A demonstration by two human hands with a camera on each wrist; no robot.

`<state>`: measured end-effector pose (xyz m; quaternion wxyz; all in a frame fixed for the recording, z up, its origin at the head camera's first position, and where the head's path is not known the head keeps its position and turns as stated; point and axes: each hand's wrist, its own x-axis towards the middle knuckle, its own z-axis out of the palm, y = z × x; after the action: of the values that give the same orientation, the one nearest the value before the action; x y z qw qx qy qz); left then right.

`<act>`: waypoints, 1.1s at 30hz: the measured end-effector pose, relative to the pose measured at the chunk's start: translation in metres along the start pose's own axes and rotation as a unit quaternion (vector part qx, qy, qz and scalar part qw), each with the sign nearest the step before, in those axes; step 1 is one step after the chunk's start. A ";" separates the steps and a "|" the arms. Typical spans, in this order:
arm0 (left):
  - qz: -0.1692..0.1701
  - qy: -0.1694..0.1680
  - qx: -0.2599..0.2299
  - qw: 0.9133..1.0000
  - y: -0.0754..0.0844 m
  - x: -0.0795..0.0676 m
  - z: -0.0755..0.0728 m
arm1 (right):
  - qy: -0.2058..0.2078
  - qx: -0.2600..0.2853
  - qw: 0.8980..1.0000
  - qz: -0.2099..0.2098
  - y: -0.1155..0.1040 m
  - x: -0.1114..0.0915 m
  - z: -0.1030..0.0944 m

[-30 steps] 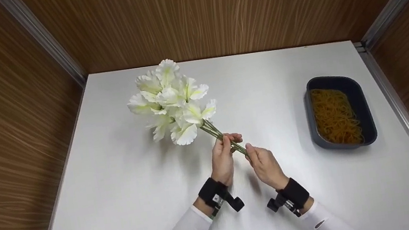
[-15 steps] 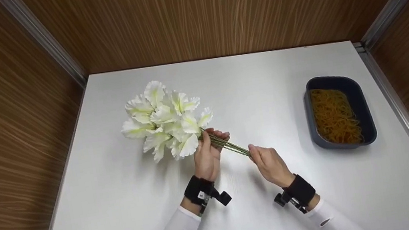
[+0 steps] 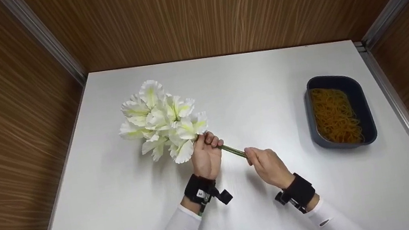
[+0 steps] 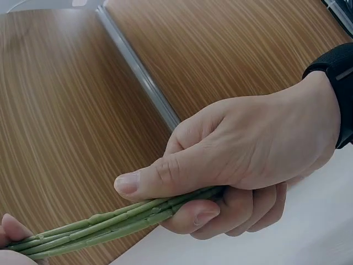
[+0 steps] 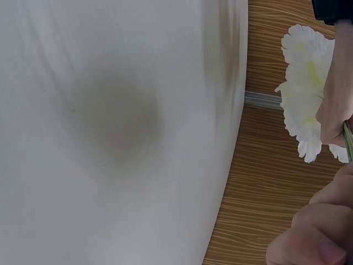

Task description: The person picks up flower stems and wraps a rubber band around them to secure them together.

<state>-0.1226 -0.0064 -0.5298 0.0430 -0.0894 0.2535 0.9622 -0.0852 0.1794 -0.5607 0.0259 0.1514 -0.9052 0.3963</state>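
A bunch of white flowers with yellow-green centres lies in the air above the white table, heads toward the left. My left hand curls its fingers round the green stems just below the blooms. Farther down, my right hand grips the same stems near their lower ends. The left wrist view shows several stems running bundled into the right hand, pinched between thumb and fingers. Petals appear behind the left hand in the right wrist view. The stem ends are hidden in the right hand.
A dark blue-grey bin holding many yellow-orange rubber bands stands on the right of the white table. Wood-grain panels with metal corner rails enclose the back and sides.
My left hand has slid up the stems toward the blooms, and its fingers have closed round them. The flower heads have moved lower and slightly left. The right hand keeps its grip.
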 end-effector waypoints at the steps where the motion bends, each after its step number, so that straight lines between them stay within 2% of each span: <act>1: 0.003 0.001 0.000 1.000 0.000 0.000 0.000 | -0.001 0.008 1.000 -0.004 0.001 0.000 -0.001; 4: 0.013 0.001 0.003 1.000 0.000 0.001 0.001 | 0.003 0.030 0.999 -0.019 0.004 0.000 -0.005; 7: 0.022 0.003 0.003 1.000 0.003 0.001 0.000 | 0.018 0.028 0.999 -0.024 0.008 0.000 -0.016; 11: 0.030 0.001 0.005 1.000 0.008 0.002 -0.001 | 0.062 -0.029 0.998 -0.011 0.020 0.001 -0.037; 16: 0.032 0.004 0.005 0.999 0.012 0.002 -0.003 | 0.132 -0.123 0.983 0.014 0.042 0.001 -0.072; 21: 0.036 -0.002 0.008 0.999 0.013 0.002 -0.005 | 0.170 -0.151 0.972 0.055 0.064 -0.002 -0.107; 27: 0.040 -0.006 0.005 0.999 0.012 0.003 -0.007 | 0.166 -0.156 0.964 0.137 0.083 -0.011 -0.134; 30: 0.040 -0.002 0.005 0.999 0.012 0.003 -0.006 | 0.149 -0.151 0.961 0.178 0.090 -0.015 -0.140; 33: 0.042 0.005 0.010 0.999 0.012 0.004 -0.004 | 0.133 -0.146 0.960 0.199 0.096 -0.015 -0.141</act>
<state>-0.1271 -0.0186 -0.5288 0.0023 -0.0833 0.2665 0.9602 -0.1096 0.3473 -0.5352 0.0883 -0.0907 -0.9535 0.2734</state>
